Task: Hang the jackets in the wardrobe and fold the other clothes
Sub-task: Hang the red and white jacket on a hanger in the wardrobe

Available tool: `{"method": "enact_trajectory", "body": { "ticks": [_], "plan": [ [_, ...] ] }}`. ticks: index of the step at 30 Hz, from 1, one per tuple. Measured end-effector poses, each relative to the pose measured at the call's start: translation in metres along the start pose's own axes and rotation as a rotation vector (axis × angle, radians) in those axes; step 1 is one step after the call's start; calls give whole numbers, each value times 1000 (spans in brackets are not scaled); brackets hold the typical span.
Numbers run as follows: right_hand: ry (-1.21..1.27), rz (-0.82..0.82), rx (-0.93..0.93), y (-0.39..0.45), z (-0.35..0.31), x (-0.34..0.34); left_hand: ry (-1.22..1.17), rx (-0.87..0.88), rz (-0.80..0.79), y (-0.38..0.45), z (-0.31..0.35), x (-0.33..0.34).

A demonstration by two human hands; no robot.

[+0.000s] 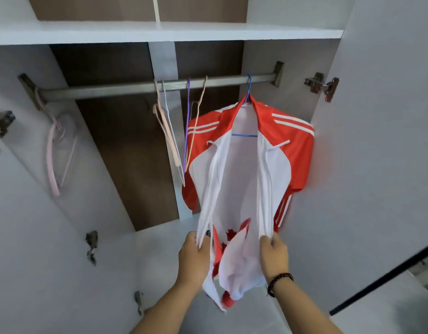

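We see an open wardrobe [367,141] with a metal rail [126,89] across it, and we take this rail as our landmark. At the right end of the rail hangs a blue hanger [249,89], and on it a red and white jacket [292,145] with white stripes on the shoulders. The jacket is open at the front and hangs down from the rail toward us.

Below the rail, our left hand [194,255] grasps the left front edge of the jacket, with the fingers curled around the white cloth. Our right hand [274,254] grasps the right front edge in the same way; a dark bead bracelet [279,283] is on its wrist.

Near the middle of the rail, just left of the jacket, hang 4 thin hangers [174,131] without clothes. At the left end of the rail hangs 1 pink hanger [51,160]. Above the rail is a white shelf [160,32].
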State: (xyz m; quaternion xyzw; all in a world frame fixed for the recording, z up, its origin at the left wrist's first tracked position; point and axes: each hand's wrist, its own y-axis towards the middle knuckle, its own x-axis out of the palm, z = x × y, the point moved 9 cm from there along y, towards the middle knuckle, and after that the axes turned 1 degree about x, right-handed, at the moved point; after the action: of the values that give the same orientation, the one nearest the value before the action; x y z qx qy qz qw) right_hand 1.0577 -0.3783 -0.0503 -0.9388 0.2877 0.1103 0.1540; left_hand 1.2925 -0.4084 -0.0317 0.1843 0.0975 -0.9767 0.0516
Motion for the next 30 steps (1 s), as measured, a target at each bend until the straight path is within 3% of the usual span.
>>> {"method": "enact_trajectory", "body": {
  "ticks": [4, 7, 12, 18, 25, 30],
  "plan": [
    [95, -72, -44, -37, -7, -15, 78, -48, -126, -33, -13, 13],
    [3, -187, -39, -64, -7, -32, 177, -132, -142, -68, -31, 13],
    [-173, -381, 51, -116, 24, -58, -75, -263, -59, -126, -46, -1],
    [-195, -450, 139, -175, 71, -79, 47, -203, -114, -179, -43, 5],
    [90, -409, 308, -199, 89, -114, -257, -299, -150, -208, -51, 11],
    [305, -508, 486, -218, 102, -118, -659, -478, -429, -230, -49, 34]
  ]
}}
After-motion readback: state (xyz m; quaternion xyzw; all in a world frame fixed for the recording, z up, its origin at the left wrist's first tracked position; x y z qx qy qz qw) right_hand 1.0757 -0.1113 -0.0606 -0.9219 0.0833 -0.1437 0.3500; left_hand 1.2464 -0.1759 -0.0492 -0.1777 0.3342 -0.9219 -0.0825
